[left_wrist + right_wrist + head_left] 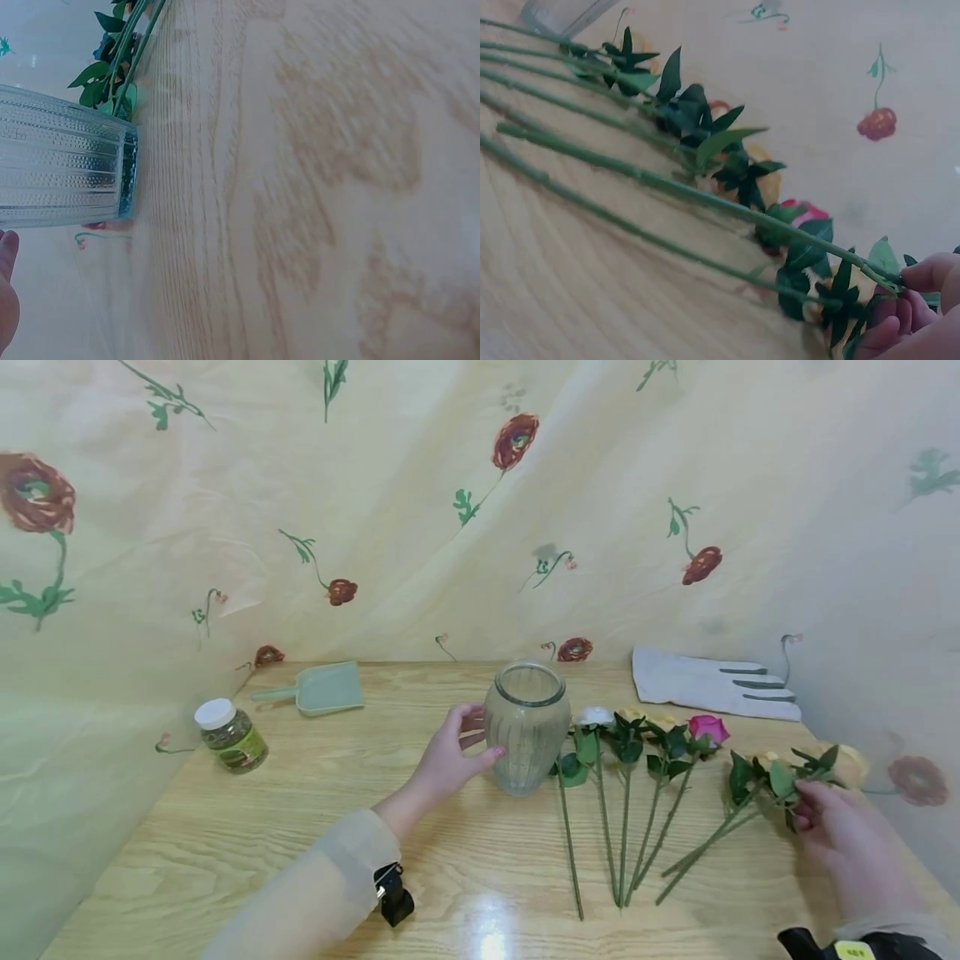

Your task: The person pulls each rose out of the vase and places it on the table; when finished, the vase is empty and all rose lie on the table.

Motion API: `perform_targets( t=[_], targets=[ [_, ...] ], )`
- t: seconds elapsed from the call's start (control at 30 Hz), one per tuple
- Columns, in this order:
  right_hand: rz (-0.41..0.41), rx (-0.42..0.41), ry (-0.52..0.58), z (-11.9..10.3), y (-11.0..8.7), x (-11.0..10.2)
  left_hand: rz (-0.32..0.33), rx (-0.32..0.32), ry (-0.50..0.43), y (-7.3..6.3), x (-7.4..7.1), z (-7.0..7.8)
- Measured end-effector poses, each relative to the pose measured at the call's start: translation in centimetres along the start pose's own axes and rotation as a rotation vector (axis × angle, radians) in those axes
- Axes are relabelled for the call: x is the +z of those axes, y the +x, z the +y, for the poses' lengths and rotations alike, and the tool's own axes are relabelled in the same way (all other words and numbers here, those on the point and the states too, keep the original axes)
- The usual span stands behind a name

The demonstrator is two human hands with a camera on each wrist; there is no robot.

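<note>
A ribbed clear glass vase stands upright on the wooden table. My left hand holds its left side, thumb on the front and fingers partly hidden behind; the left wrist view shows only a bit of this hand beside the vase. At the far right, my right hand pinches a pale yellow rose by the stem just below its leaves. In the right wrist view this stem slants above another rose lying on the table. To its left lies a row of roses, including a white rose and a pink rose.
Behind the roses lies a pair of white gloves. A pale green dustpan sits at the back left, and a white-lidded jar stands by the left edge. Flower-patterned cloth hangs around the table.
</note>
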State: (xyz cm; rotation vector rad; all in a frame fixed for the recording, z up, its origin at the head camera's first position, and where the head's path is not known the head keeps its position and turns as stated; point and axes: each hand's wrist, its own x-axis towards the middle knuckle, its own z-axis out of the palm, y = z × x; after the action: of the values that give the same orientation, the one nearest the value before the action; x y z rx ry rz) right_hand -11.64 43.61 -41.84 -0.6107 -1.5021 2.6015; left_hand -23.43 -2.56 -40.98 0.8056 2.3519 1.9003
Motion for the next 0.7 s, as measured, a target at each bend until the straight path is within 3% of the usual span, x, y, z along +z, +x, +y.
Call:
perform_targets(
  t=[0.2,0.33,0.5,0.57,0.7],
  targets=[
    [0.044,0.108,-0.182,0.5,0.7,-0.8,-0.003,-0.001,0.005,0.0,0.0,0.0],
    [0.073,0.141,-0.31,0.4,1.1,-0.7,0.002,-0.017,0.003,-0.1,-0.1,0.0],
    [0.117,0.138,-0.377,0.4,1.8,-0.6,0.002,-0.023,0.007,0.1,-0.2,0.0],
    [0.142,0.083,-0.521,0.5,2.0,-0.6,-0.001,-0.024,0.006,0.2,-0.2,0.1],
    [0.218,-0.014,-0.922,0.7,2.3,-0.6,-0.017,-0.029,0.006,0.2,-0.2,0.5]
  ],
)
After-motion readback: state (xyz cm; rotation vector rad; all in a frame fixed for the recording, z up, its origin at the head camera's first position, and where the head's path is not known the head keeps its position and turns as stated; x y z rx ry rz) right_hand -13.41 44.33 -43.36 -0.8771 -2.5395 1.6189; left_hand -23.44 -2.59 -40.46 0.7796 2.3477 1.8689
